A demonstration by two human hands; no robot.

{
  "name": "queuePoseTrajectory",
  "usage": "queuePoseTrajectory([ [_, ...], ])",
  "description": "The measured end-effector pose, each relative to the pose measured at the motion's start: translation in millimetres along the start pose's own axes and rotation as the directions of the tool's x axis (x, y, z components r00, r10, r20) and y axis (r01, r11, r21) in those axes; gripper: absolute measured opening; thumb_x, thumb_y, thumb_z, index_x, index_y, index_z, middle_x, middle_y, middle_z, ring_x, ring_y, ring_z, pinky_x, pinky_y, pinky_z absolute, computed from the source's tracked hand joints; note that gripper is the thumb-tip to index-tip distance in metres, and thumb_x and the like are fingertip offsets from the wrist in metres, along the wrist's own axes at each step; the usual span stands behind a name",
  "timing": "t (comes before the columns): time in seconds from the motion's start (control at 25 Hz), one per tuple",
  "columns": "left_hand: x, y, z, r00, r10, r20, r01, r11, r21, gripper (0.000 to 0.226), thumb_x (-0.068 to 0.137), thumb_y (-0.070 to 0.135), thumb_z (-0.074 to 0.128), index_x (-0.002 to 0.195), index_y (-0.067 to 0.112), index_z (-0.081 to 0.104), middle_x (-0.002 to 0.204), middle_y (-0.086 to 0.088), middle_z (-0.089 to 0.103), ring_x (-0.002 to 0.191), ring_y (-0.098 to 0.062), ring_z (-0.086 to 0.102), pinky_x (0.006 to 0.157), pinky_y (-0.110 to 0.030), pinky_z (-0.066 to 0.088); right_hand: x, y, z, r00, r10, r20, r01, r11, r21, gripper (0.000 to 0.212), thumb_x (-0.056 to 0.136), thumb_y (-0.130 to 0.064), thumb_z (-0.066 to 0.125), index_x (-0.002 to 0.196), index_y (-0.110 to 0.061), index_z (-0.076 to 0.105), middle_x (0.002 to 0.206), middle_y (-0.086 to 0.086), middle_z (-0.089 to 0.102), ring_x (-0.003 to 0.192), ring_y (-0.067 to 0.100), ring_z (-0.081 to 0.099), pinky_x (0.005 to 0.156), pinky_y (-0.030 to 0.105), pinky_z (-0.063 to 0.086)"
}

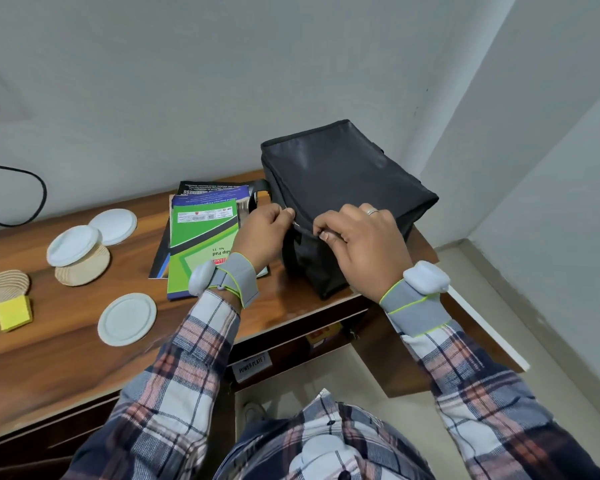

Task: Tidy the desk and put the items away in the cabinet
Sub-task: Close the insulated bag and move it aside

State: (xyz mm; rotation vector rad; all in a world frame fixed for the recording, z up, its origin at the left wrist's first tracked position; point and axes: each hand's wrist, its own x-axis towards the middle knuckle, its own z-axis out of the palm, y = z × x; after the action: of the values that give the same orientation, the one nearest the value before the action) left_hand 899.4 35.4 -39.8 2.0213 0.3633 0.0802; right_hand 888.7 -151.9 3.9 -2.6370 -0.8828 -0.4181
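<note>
A black fabric bag [347, 181] stands on the right end of the wooden desk [66, 344]. My left hand [262, 233] pinches the bag's near top edge at its left corner. My right hand [364, 247] grips the same edge a little to the right, fingers curled over the seam. Left of the bag lies a stack of pads and booklets [201, 237], a green slip pad on top.
Three white paper plates [127, 318] [73, 244] [113, 226], two woven coasters [84, 268] [2, 292] and a yellow sponge [14, 312] lie on the desk's left half. A black cable [40, 195] hangs on the wall. Below the desk is an open shelf [291, 344] with items.
</note>
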Motion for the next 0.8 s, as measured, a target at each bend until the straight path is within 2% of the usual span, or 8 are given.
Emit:
queuePoseTrajectory([
  [0.08, -0.7, 1.7, 1.3, 1.000, 0.004, 0.006, -0.005, 1.000, 0.031, 0.038, 0.100, 0.033, 0.050, 0.068, 0.013, 0.043, 0.069, -0.012, 0.049, 0.072, -0.035, 0.056, 0.075, -0.052, 0.051, -10.6, 5.2, -4.2, 1.000, 0.001, -0.001, -0.001, 1.000, -0.009, 0.013, 0.095, -0.027, 0.053, 0.095, -0.033, 0.064, 0.079, -0.006, 0.056, 0.079, 0.024, 0.051, 0.070, 0.036, 0.036],
  [0.2, -7.0, 5.8, 6.2, 0.999, 0.030, -0.035, -0.026, 0.993, 0.111, 0.041, 0.100, 0.035, 0.049, 0.066, 0.015, 0.039, 0.064, -0.005, 0.047, 0.072, -0.034, 0.054, 0.069, -0.045, 0.047, -17.7, 7.6, -6.4, 1.000, 0.019, -0.013, -0.018, 0.999, 0.031, 0.015, 0.096, -0.025, 0.051, 0.097, -0.032, 0.065, 0.077, -0.008, 0.059, 0.077, 0.022, 0.052, 0.069, 0.036, 0.037],
  [0.28, -14.0, 10.1, 10.8, 0.993, 0.050, -0.108, -0.029, 0.981, 0.193, 0.033, 0.097, 0.037, 0.052, 0.072, 0.018, 0.043, 0.064, -0.001, 0.049, 0.073, -0.033, 0.054, 0.066, -0.039, 0.043, -21.0, 6.1, -4.9, 0.997, 0.067, -0.033, -0.061, 0.988, 0.143, 0.013, 0.095, -0.020, 0.053, 0.098, -0.026, 0.063, 0.073, -0.010, 0.057, 0.073, 0.021, 0.052, 0.068, 0.038, 0.041],
  [0.4, -29.6, 16.9, 12.1, 0.978, 0.085, -0.190, -0.052, 0.984, 0.172, 0.020, 0.083, 0.035, 0.063, 0.090, 0.027, 0.046, 0.065, 0.006, 0.050, 0.065, -0.018, 0.054, 0.058, -0.031, 0.040, -24.4, 1.8, 1.1, 0.991, 0.129, -0.027, -0.115, 0.945, 0.308, 0.010, 0.090, -0.015, 0.057, 0.099, -0.018, 0.061, 0.070, -0.010, 0.053, 0.072, 0.021, 0.053, 0.069, 0.040, 0.045],
  [0.48, -43.5, 20.7, 14.9, 0.976, 0.178, -0.125, -0.155, 0.972, 0.179, 0.024, 0.080, 0.031, 0.064, 0.097, 0.034, 0.047, 0.067, 0.008, 0.049, 0.060, -0.009, 0.050, 0.054, -0.029, 0.035, -26.7, 0.8, 4.5, 0.987, 0.162, -0.007, -0.147, 0.915, 0.376, 0.012, 0.086, -0.018, 0.060, 0.098, -0.020, 0.061, 0.073, -0.009, 0.056, 0.074, 0.018, 0.056, 0.072, 0.038, 0.047],
  [0.56, -52.1, 22.4, 15.9, 0.967, 0.250, -0.050, -0.238, 0.957, 0.168, 0.026, 0.082, 0.027, 0.064, 0.102, 0.039, 0.052, 0.070, 0.009, 0.051, 0.060, -0.007, 0.049, 0.056, -0.028, 0.037, -26.1, 1.3, 7.7, 0.978, 0.206, 0.004, -0.187, 0.880, 0.437, 0.011, 0.085, -0.027, 0.064, 0.094, -0.022, 0.060, 0.073, -0.007, 0.060, 0.072, 0.014, 0.059, 0.070, 0.035, 0.048],
  [0.64, -57.1, 22.3, 15.2, 0.967, 0.254, -0.019, -0.248, 0.956, 0.158, 0.025, 0.085, 0.027, 0.066, 0.104, 0.042, 0.056, 0.071, 0.012, 0.053, 0.063, -0.007, 0.051, 0.060, -0.028, 0.043, -25.7, 5.2, 9.3, 0.977, 0.211, 0.018, -0.193, 0.852, 0.487, 0.010, 0.088, -0.030, 0.065, 0.091, -0.023, 0.060, 0.071, -0.006, 0.062, 0.069, 0.013, 0.060, 0.066, 0.035, 0.049],
  [0.8, -66.9, 22.2, 19.2, 0.968, 0.248, -0.031, -0.233, 0.940, 0.249, 0.024, 0.087, 0.034, 0.069, 0.108, 0.043, 0.059, 0.078, 0.017, 0.058, 0.071, -0.005, 0.056, 0.064, -0.030, 0.046, -25.5, 11.9, 11.9, 0.981, 0.189, 0.045, -0.183, 0.823, 0.538, 0.008, 0.091, -0.022, 0.063, 0.095, -0.021, 0.056, 0.076, -0.007, 0.063, 0.070, 0.013, 0.059, 0.067, 0.038, 0.050],
])
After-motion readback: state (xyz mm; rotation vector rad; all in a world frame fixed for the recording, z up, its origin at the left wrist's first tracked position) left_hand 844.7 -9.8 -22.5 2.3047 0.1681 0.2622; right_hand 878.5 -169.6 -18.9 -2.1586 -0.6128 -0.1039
